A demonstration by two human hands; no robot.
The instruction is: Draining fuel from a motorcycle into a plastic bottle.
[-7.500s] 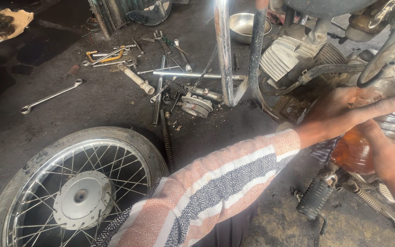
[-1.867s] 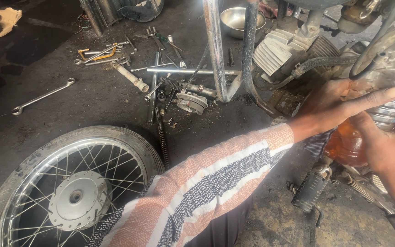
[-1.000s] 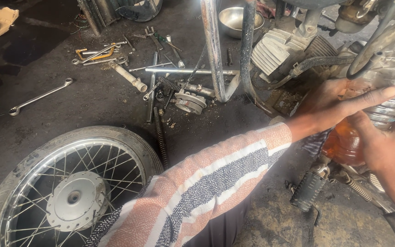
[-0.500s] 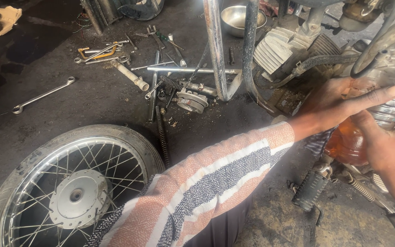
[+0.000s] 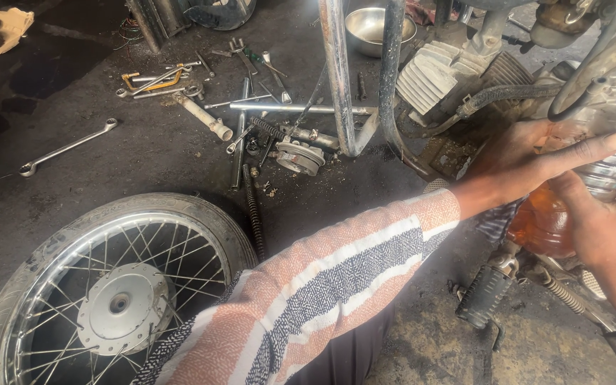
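Head view: left hand (image 5: 529,160) reaches across to the engine (image 5: 607,100), index finger extended, other fingers loosely spread, gripping nothing visible. Right hand (image 5: 611,235) is wrapped around an amber bottle (image 5: 540,221) just below. Wheel (image 5: 108,292) and spanner (image 5: 65,147) lie on the floor (image 5: 144,164).
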